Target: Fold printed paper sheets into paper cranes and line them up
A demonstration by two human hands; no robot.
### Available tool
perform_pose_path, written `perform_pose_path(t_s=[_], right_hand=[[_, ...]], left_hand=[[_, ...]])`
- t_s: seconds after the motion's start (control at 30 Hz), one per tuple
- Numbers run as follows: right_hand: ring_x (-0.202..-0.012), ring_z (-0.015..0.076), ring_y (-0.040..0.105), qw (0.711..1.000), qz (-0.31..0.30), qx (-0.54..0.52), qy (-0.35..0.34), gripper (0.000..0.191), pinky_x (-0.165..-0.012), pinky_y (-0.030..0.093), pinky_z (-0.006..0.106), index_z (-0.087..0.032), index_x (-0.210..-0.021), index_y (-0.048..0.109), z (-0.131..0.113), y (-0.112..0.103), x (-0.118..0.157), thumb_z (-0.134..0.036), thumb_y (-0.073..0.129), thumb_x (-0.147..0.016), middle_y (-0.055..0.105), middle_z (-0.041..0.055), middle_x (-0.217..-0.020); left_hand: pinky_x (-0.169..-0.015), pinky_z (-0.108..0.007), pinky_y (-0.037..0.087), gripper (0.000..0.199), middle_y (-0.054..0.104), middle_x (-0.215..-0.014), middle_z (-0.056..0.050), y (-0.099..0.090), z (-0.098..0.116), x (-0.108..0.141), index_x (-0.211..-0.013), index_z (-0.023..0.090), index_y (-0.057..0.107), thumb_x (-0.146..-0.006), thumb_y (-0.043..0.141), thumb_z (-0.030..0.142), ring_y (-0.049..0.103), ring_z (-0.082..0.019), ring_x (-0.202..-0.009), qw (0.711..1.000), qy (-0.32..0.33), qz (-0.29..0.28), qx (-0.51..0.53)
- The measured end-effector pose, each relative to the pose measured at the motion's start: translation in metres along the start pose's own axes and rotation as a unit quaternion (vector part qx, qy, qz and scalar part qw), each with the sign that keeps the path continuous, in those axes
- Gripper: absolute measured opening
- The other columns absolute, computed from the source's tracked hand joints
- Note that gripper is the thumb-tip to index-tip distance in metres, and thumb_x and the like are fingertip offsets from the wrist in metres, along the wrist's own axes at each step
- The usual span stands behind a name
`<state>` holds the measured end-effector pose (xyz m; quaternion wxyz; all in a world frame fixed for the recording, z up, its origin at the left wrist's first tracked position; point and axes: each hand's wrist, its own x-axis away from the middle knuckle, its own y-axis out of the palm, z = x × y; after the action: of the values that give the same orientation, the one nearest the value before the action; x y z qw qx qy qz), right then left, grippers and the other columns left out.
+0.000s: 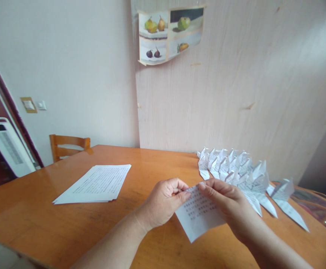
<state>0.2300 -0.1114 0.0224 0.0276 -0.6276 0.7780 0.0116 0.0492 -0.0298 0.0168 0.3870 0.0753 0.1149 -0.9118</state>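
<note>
A printed sheet of paper (200, 216) is held up above the table between my two hands, its lower corner hanging down. My left hand (165, 200) pinches the upper left part of its top edge between thumb and fingers. At the upper right, my right hand (226, 196) grips the same edge, thumb on the near side. The top edge looks folded, though the fingers hide part of it. Beyond my right hand stand several folded paper figures (232, 164) in rows, made of printed paper.
A stack of printed sheets (95, 185) lies on the left of the wooden table (148, 164). A wooden chair (69, 144) stands behind the far left edge. One folded figure (287, 198) sits apart near the right edge, beside clear plastic wrapping (316, 209).
</note>
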Motion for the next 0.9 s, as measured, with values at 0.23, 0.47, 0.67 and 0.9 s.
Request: perform_pose_path(t_s=[0.23,0.47,0.67,0.9], right_hand=[[-0.059,0.0164,0.056,0.993,0.048,-0.103,0.005,0.032,-0.055,0.042,0.027,-0.021,-0.076,0.067,0.000,-0.008,-0.006,-0.052,0.076,-0.078,0.066,0.0020,-0.067],[-0.061,0.0165,0.055,0.991,0.045,-0.126,0.010,0.031,-0.057,0.043,0.027,-0.020,-0.078,0.067,0.002,-0.008,-0.008,-0.050,0.076,-0.078,0.065,0.0017,-0.070],[-0.066,0.0161,0.053,0.993,0.049,-0.107,-0.019,0.030,-0.062,0.041,0.027,-0.020,-0.077,0.069,0.005,-0.009,-0.010,-0.049,0.076,-0.080,0.064,0.0015,-0.071],[-0.069,0.0164,0.052,0.994,0.045,-0.091,-0.031,0.031,-0.066,0.040,0.028,-0.020,-0.076,0.068,0.005,-0.007,-0.009,-0.050,0.076,-0.079,0.063,0.0005,-0.072]], left_hand=[[-0.077,-0.030,0.047,0.023,0.069,-0.092,-0.006,-0.011,-0.004,-0.004,-0.094,0.015,0.064,-0.089,0.067,0.037,0.063,-0.017,-0.085,1.000,0.023,0.007,-0.002],[-0.077,-0.029,0.046,0.025,0.069,-0.088,-0.005,-0.011,-0.005,-0.005,-0.091,0.014,0.063,-0.088,0.068,0.038,0.061,-0.016,-0.082,1.000,0.012,0.023,0.011],[-0.078,-0.029,0.046,0.022,0.068,-0.087,-0.004,-0.011,-0.004,-0.006,-0.089,0.014,0.064,-0.088,0.067,0.036,0.060,-0.016,-0.082,0.999,0.009,0.038,0.019],[-0.078,-0.029,0.044,0.021,0.067,-0.086,-0.003,-0.012,-0.003,-0.005,-0.088,0.014,0.064,-0.087,0.068,0.035,0.059,-0.015,-0.081,0.999,-0.002,0.042,0.028]])
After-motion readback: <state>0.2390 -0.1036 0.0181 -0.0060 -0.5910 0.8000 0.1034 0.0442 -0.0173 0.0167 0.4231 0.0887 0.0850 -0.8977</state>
